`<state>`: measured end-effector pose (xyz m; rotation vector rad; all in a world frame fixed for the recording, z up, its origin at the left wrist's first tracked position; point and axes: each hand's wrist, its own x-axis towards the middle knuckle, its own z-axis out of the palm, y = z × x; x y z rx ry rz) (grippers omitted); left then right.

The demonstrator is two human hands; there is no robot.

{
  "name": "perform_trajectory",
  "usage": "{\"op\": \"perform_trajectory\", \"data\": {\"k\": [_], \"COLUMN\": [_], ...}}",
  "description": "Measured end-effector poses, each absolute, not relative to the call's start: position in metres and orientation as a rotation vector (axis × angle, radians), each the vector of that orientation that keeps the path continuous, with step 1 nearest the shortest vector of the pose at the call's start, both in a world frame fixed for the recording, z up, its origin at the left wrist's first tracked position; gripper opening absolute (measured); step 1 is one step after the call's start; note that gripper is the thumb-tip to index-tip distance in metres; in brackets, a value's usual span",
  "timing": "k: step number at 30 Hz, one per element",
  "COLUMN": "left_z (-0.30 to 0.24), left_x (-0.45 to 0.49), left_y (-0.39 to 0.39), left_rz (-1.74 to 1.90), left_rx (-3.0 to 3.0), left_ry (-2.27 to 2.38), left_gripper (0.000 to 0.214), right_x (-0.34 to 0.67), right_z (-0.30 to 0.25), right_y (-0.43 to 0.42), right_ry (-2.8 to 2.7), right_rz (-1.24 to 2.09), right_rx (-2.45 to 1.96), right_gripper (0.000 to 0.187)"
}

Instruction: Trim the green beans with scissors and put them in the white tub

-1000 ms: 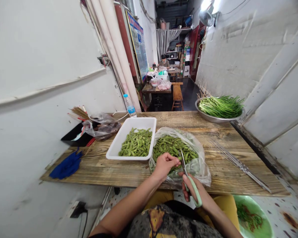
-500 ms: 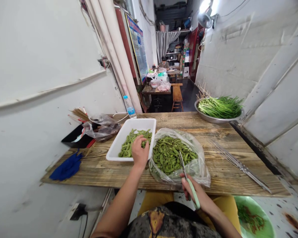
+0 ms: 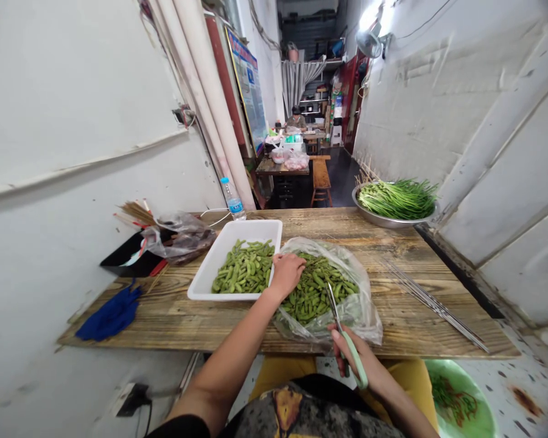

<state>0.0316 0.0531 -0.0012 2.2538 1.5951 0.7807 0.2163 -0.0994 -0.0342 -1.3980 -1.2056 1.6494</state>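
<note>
My left hand (image 3: 287,274) is over the near left part of a clear plastic bag (image 3: 369,307), fingers bent loosely down onto the green soybean pods (image 3: 308,299) inside it. Its fingertips are partly hidden, and I see nothing held in them. Left of the bag, a white plastic tray (image 3: 196,284) contains more green pods (image 3: 240,271). In my right hand (image 3: 368,356) are scissors (image 3: 355,359) with pale green handles. Their blades point up and away over the bag's pods, slightly apart.
A blue cloth (image 3: 109,316), black box (image 3: 130,258) with skewers and a water bottle (image 3: 234,201) are at left. Metal skewers (image 3: 438,307) and a steel bowl (image 3: 395,222) of skewered greens sit right. A green basin (image 3: 466,413) stands on the floor. A person (image 3: 296,120) sits far back.
My left hand has moved right, from above the pods in the tray to the pods in the bag. The right hand holds the scissors in nearly the same place.
</note>
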Motion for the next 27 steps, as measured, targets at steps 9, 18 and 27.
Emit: {"op": "perform_trajectory", "data": {"k": [9, 18, 27], "left_z": [0.005, 0.013, -0.004], "left_x": [0.034, 0.034, 0.037], "left_y": [0.018, 0.013, 0.012], "left_rz": [0.673, 0.569, 0.957], "left_rx": [1.720, 1.607, 0.768], "left_ry": [1.176, 1.060, 0.996], "left_gripper": [0.024, 0.020, 0.033], "right_x": [0.213, 0.215, 0.211], "right_z": [-0.027, -0.031, -0.025], "right_y": [-0.089, -0.091, -0.092], "right_ry": [-1.273, -1.291, -1.175], "right_rz": [1.643, 1.654, 1.693], "right_rx": [-1.357, -1.355, -1.320], "right_gripper": [0.048, 0.043, 0.051]}}
